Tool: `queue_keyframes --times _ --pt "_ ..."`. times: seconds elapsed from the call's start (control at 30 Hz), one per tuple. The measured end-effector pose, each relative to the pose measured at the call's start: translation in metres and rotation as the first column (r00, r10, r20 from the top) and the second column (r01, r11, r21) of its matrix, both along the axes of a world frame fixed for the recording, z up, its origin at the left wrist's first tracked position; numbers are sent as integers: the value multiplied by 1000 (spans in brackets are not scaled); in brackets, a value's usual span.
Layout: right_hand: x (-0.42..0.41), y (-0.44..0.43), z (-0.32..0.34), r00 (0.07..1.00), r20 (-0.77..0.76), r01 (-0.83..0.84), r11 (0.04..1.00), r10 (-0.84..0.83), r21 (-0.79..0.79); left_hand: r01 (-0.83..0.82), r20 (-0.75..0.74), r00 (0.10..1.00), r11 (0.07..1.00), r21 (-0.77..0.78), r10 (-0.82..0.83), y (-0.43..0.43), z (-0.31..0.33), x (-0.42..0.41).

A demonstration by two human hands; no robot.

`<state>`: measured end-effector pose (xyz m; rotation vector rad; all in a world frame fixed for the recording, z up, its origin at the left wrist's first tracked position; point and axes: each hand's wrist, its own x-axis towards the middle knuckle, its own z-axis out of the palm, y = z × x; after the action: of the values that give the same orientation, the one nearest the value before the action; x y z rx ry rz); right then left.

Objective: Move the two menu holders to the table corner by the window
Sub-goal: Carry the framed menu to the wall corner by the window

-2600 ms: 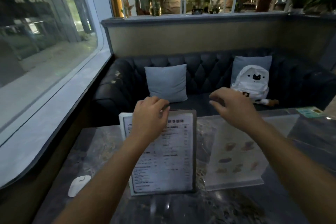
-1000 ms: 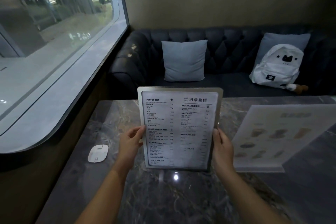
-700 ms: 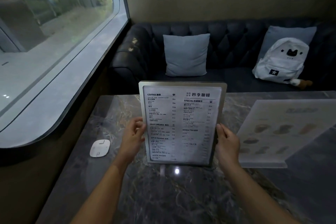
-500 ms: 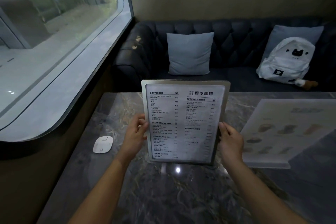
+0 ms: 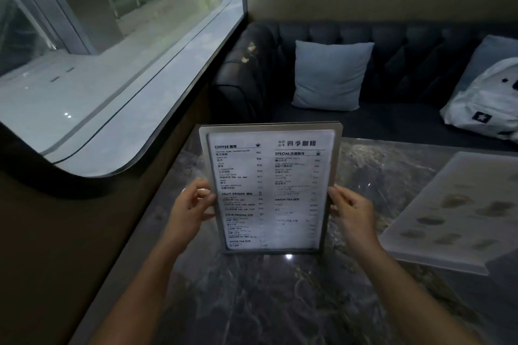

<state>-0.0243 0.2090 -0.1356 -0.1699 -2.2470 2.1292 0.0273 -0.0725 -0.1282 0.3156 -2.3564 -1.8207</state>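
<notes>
A framed menu holder [image 5: 270, 190] with black text on white stands upright over the dark marble table [image 5: 280, 302]. My left hand [image 5: 192, 206] grips its left edge and my right hand [image 5: 351, 211] grips its right edge. Whether its base touches the table I cannot tell. The second menu holder [image 5: 459, 210], a clear acrylic stand with pictures of drinks, leans on the table to the right, apart from both hands. The table's far left corner [image 5: 196, 143] lies by the window, just behind the framed holder.
The window [image 5: 98, 36] and its sill run along the left. A dark tufted sofa [image 5: 392, 45] stands behind the table, with a grey cushion [image 5: 330, 75] and a white backpack [image 5: 487, 103] on it.
Both hands took hold of the framed menu holder by its sides and carried it left and farther away, toward the window corner. The white puck on the table has left the view.
</notes>
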Motion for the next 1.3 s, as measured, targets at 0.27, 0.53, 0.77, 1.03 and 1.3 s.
queue_keyframes --times 0.27,0.53,0.77,1.03,1.3 --pt "-16 17 1 986 -61 -147 977 158 154 58 30 998 935 -350 -51 -4 2 2" --pt "-11 2 10 976 -85 -192 975 202 114 15 13 1000 941 -337 -12 -12 6 26" --pt "-1 -48 18 926 -109 -337 921 362 197 -141 43 986 936 -324 164 -39 13 80" --pt "21 -125 23 789 -109 -576 789 605 213 -389 35 906 862 -324 422 -74 14 174" --pt "50 -190 23 663 -53 -729 660 747 183 -616 94 751 744 -257 654 -83 13 255"
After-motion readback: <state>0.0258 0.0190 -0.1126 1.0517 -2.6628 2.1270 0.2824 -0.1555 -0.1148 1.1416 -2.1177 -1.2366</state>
